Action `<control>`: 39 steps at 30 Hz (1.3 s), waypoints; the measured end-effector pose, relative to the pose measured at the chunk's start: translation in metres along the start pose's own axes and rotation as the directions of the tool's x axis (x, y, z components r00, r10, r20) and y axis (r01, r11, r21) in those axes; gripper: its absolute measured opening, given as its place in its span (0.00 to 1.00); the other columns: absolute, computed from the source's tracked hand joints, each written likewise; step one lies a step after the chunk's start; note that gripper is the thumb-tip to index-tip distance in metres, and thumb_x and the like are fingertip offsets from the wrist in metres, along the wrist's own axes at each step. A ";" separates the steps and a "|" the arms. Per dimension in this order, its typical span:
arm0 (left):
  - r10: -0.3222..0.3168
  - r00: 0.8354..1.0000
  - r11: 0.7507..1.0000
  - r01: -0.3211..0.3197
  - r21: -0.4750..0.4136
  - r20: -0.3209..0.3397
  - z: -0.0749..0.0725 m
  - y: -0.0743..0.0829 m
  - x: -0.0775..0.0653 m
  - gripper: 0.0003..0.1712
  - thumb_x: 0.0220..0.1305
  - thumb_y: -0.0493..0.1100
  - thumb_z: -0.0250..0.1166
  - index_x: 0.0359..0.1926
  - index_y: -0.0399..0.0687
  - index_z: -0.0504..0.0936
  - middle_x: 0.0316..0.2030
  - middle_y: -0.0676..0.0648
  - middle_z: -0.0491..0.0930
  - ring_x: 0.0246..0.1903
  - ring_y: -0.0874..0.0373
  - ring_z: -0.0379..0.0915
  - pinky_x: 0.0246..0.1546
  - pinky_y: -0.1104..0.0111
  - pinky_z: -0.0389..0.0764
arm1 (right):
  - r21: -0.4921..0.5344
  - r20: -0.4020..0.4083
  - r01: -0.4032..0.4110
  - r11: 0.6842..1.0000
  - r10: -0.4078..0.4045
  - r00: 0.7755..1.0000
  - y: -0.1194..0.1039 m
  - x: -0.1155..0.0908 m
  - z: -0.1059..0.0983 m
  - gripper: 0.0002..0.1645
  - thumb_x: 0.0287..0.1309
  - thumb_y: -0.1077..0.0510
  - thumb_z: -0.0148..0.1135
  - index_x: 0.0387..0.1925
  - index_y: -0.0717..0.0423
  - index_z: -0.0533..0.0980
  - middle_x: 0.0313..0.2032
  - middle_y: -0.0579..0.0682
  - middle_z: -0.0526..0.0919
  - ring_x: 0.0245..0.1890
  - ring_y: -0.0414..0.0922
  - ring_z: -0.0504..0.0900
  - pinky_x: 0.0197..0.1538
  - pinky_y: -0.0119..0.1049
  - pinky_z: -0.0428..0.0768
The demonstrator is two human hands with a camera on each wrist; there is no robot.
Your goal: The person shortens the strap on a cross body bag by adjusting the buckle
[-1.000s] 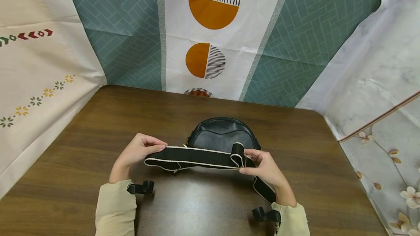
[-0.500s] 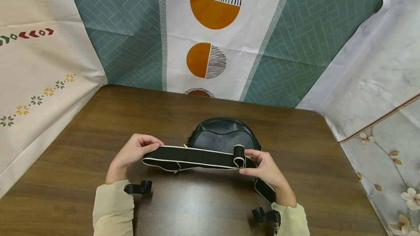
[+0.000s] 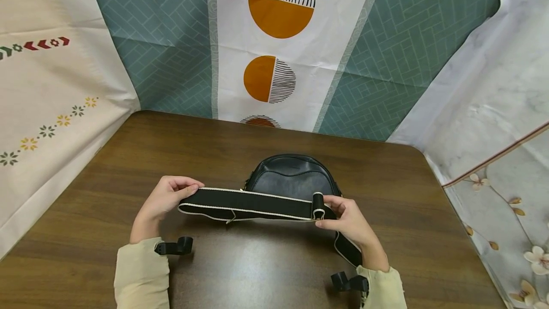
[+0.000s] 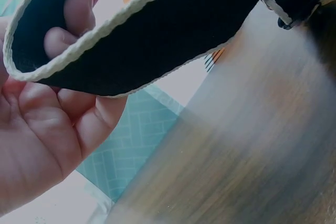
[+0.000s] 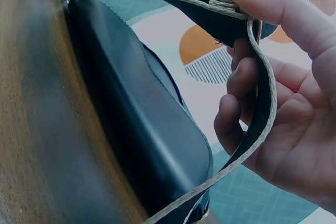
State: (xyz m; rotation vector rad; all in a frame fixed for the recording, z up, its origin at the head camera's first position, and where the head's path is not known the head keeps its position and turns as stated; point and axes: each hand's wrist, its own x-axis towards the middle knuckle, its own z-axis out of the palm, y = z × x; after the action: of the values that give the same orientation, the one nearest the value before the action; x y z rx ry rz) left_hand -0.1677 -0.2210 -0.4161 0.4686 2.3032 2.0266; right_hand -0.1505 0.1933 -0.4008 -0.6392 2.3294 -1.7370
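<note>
A black bag strap [image 3: 253,202] with cream edging stretches between both hands in front of a black half-round handbag [image 3: 293,175]. My left hand [image 3: 168,199] holds the folded left end of the strap, fingers inside the loop and thumb on the edge, as the left wrist view shows. My right hand [image 3: 349,221] pinches the strap at its slider, where a small loop [image 3: 318,205] of webbing stands up. From there the strap hangs down past the right hand, and in the right wrist view it runs beside the bag [image 5: 142,114]. The strap partly hides the bag's lower front.
Everything is over a brown wooden table [image 3: 240,271]. Patterned cloths hang at the back [image 3: 171,51], left [image 3: 55,75] and right [image 3: 484,85]. Each wrist wears a black camera mount, the left one [image 3: 173,247] and the right one [image 3: 349,282].
My left hand has moved left, drawing the strap longer between the hands. The small upright loop beside my right hand has shrunk. The right hand and bag have hardly moved.
</note>
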 end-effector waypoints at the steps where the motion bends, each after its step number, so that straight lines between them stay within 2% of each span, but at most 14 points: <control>1: 0.000 1.000 1.000 0.000 -0.001 -0.001 0.000 -0.001 0.000 0.08 0.58 0.29 0.57 0.32 0.37 0.83 0.27 0.57 0.81 0.25 0.64 0.73 0.24 0.74 0.74 | 0.005 0.001 0.001 1.000 -0.001 1.000 0.000 0.000 0.000 0.26 0.39 0.72 0.66 0.45 0.74 0.71 0.33 0.44 0.81 0.30 0.41 0.75 0.32 0.32 0.73; 4: 0.000 1.000 1.000 0.000 -0.004 0.001 -0.001 -0.002 0.000 0.08 0.58 0.29 0.57 0.33 0.36 0.83 0.27 0.56 0.81 0.25 0.64 0.73 0.24 0.74 0.73 | 0.016 0.007 -0.001 1.000 0.001 1.000 0.000 0.000 0.000 0.26 0.39 0.72 0.66 0.46 0.74 0.71 0.33 0.45 0.80 0.30 0.41 0.75 0.32 0.32 0.73; 12: -0.053 0.998 0.998 0.053 0.014 -0.029 -0.005 -0.002 -0.003 0.09 0.60 0.31 0.57 0.36 0.26 0.79 0.28 0.57 0.80 0.26 0.64 0.72 0.25 0.74 0.73 | 0.027 -0.012 -0.008 1.000 0.008 1.000 0.001 0.000 -0.002 0.27 0.39 0.73 0.66 0.46 0.75 0.71 0.34 0.47 0.81 0.31 0.42 0.76 0.35 0.32 0.74; 17: -0.095 0.994 0.991 0.090 0.099 0.046 -0.004 -0.004 -0.002 0.10 0.59 0.32 0.58 0.38 0.24 0.77 0.28 0.52 0.80 0.27 0.64 0.72 0.26 0.72 0.73 | 0.026 -0.005 0.008 1.000 -0.007 1.000 0.000 0.002 -0.003 0.27 0.40 0.72 0.66 0.47 0.74 0.71 0.35 0.45 0.81 0.31 0.44 0.75 0.37 0.34 0.74; 22: -0.165 0.979 0.965 0.136 0.223 0.118 0.001 0.002 0.001 0.11 0.58 0.33 0.59 0.39 0.27 0.78 0.29 0.43 0.79 0.28 0.60 0.71 0.31 0.67 0.74 | 0.047 0.000 0.038 0.998 -0.038 0.999 0.000 0.004 -0.001 0.27 0.40 0.73 0.65 0.47 0.75 0.70 0.36 0.44 0.81 0.31 0.44 0.76 0.34 0.34 0.74; 27: -0.194 0.969 0.938 0.137 0.319 0.156 0.013 0.013 0.005 0.13 0.58 0.36 0.60 0.40 0.27 0.77 0.31 0.41 0.79 0.30 0.52 0.73 0.34 0.63 0.74 | 0.072 0.007 0.061 0.996 -0.062 0.998 0.000 0.005 0.000 0.27 0.40 0.75 0.65 0.46 0.77 0.70 0.34 0.44 0.81 0.29 0.42 0.75 0.32 0.33 0.74; 31: -0.172 0.970 0.911 0.089 0.402 0.174 0.028 0.023 0.011 0.14 0.57 0.40 0.61 0.41 0.32 0.79 0.33 0.46 0.79 0.32 0.55 0.73 0.33 0.65 0.73 | 0.099 0.006 0.054 0.994 -0.055 0.998 0.000 0.005 0.000 0.27 0.40 0.75 0.64 0.47 0.77 0.69 0.34 0.43 0.81 0.29 0.42 0.75 0.32 0.32 0.74; 33: -0.163 0.967 0.914 0.074 0.398 0.195 0.035 0.027 0.014 0.14 0.58 0.40 0.61 0.41 0.32 0.78 0.34 0.47 0.78 0.33 0.56 0.72 0.34 0.65 0.74 | 0.109 0.011 0.050 0.993 -0.052 0.999 -0.001 0.005 0.000 0.27 0.40 0.75 0.64 0.47 0.78 0.69 0.33 0.44 0.81 0.29 0.43 0.75 0.32 0.33 0.74; 39: -0.121 0.952 0.948 0.028 0.316 0.281 0.058 0.030 0.023 0.15 0.59 0.39 0.60 0.43 0.32 0.77 0.36 0.46 0.78 0.36 0.55 0.72 0.37 0.66 0.74 | 0.114 0.009 0.041 0.993 -0.043 0.999 -0.002 0.005 0.001 0.27 0.39 0.75 0.64 0.46 0.78 0.69 0.33 0.44 0.81 0.29 0.45 0.75 0.32 0.34 0.74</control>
State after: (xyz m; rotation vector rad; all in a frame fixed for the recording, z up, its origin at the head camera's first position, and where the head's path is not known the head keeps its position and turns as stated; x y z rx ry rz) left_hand -0.1712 -0.1566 -0.3918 0.6385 2.4057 1.4457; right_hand -0.1540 0.1899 -0.3985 -0.6808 2.2062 -1.8634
